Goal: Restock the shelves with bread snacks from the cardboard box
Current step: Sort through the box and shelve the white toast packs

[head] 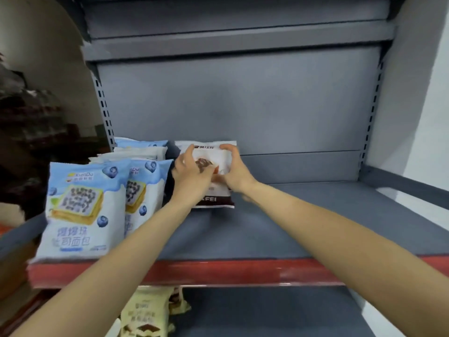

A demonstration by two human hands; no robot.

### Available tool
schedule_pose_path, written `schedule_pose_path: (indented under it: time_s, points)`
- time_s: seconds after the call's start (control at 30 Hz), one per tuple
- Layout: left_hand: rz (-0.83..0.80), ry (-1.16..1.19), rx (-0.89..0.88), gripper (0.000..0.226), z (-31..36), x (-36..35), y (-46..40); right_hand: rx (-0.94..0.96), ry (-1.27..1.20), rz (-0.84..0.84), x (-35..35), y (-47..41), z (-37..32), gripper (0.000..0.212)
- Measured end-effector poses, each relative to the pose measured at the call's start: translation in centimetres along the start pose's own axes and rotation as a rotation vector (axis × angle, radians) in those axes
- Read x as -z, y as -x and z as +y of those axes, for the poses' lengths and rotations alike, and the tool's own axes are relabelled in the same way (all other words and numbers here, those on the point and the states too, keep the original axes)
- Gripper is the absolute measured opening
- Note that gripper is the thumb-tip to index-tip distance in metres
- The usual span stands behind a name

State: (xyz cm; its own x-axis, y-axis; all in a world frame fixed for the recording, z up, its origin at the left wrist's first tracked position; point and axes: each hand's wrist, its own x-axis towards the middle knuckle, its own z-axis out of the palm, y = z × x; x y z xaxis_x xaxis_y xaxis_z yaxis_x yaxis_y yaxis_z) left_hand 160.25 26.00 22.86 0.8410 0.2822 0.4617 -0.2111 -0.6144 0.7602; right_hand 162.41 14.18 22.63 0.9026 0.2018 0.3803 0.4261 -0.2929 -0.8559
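1. A white and brown snack pack (211, 199) stands upright on the grey shelf (279, 229), near the back panel and just right of the blue packs.
2. The left hand (192, 173) holds the pack's left side, its grip curled over the front with fingers (188, 152) reaching the top edge.
3. The right hand (234, 171) holds the pack's right side; its grip pinches the upper right corner, thumb in front.
4. Both forearms reach in over the shelf's red front strip (243, 271).
5. Blue packs (82, 210) with blueberry print stand in two rows left of the white and brown pack, the front ones at the shelf's edge and more stacked behind.
6. A cream and brown pack (145, 312) lies on the shelf below, under the red strip.
7. Right of the white and brown pack, bare shelf surface shows.
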Motion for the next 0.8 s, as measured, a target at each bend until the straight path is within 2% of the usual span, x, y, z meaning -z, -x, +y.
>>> schedule_pose_path:
  time_s: [0.1,0.17,0.2,0.33,0.4,0.5,0.63,0.73,0.8]
  points:
    - [-0.147,-0.010,0.138,0.079,-0.1,1.0,0.5,-0.077,0.214,-0.150,-1.8,-0.8,-0.2,0.080]
    - [-0.215,0.040,0.191,0.087,0.3,1.7,1.4,-0.092,0.294,-0.111,-1.0,-0.5,-0.4,0.078]
    - [-0.224,0.038,0.171,0.082,0.5,2.0,2.0,-0.074,0.325,-0.068,-0.2,0.1,-0.5,0.074]
    - [-0.176,0.013,-0.040,0.034,0.8,3.5,4.2,0.106,0.476,-0.012,3.1,4.3,-1.4,0.054]
    - [-0.140,0.058,-0.139,0.019,1.2,4.4,5.9,0.188,0.476,-0.024,3.7,7.0,-1.9,0.045]
    - [-0.018,-0.029,-0.289,0.019,1.9,6.1,9.5,0.311,0.471,-0.012,3.7,11.7,-2.8,0.031]
    - [0.186,-0.176,-0.554,0.029,1.3,8.6,17.4,0.458,0.434,0.154,3.0,19.7,-3.1,0.015]
    - [0.220,-0.263,-0.583,0.028,-1.7,9.3,24.2,0.449,0.429,0.170,1.1,26.6,-1.4,0.014]
    - [0.137,-0.315,-0.517,0.027,-4.5,9.5,28.4,0.404,0.464,0.110,-0.6,31.0,0.5,0.014]
